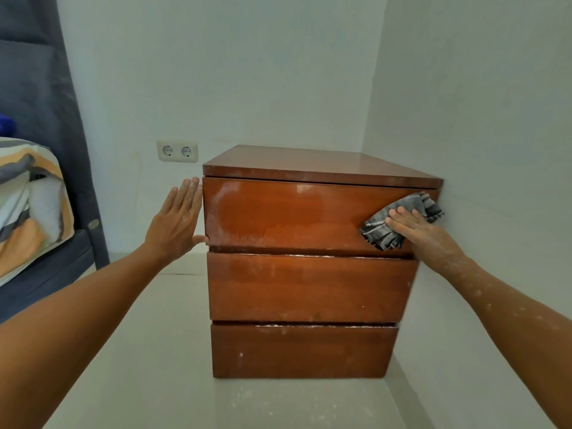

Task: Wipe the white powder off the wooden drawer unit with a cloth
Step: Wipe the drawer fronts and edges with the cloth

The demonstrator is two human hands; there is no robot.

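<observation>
A reddish-brown wooden drawer unit [306,286] with three drawers stands on the floor in a room corner. A band of white powder [278,233] smears the lower part of the top drawer front, and faint specks lie on the drawers below. My right hand [418,230] presses a grey striped cloth [399,221] flat against the right end of the top drawer front. My left hand [176,221] lies flat with fingers together against the unit's left side, its thumb touching the top drawer's lower left corner. White powder dusts my right wrist and forearm.
White walls close in behind and right of the unit. A double wall socket [177,151] sits left of it. A bed with a patterned pillow [28,199] and a dark blue headboard [46,97] fills the far left. Powder speckles the pale floor [278,404].
</observation>
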